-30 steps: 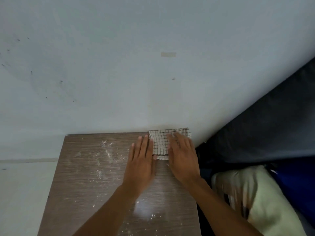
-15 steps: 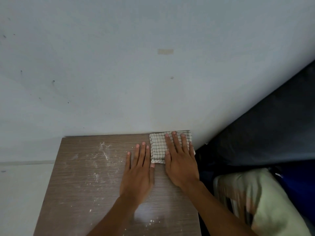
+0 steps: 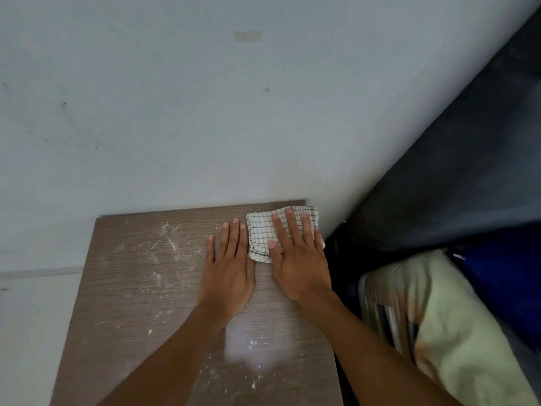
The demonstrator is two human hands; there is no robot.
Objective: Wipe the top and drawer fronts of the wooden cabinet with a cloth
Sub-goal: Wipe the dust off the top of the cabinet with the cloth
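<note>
wall (image 3: 175, 112): pale, fills upper frame; cabinet back edge sits against it
cabinet top (image 3: 123, 288): wooden, lower centre; drawer fronts not in view
white dust (image 3: 168, 238): powder and crumbs streaked left of centre, more flecks at lower centre; untouched so far, judging by how it lies
left hand (image 3: 227, 268): flat and open on bare wood, grasping nothing, index side just beside the cloth edge
cloth (image 3: 263, 230): checked, folded, at the far right corner of the top, touching or near the wall
right hand (image 3: 298, 259): palm down, fingers spread, pressing on the cloth, not clenched around it
risk 1: a sweep leftward likely smears powder or pushes it off the left edge to the floor, since the cloth is small
risk 2: flat press only, so the cloth may slip or unfold under the palm
risk 3: cloth overhangs the right edge; could drop into the dark gap (image 3: 342, 259)
right clutter: pale green bundle (image 3: 439, 332), not involved
</note>
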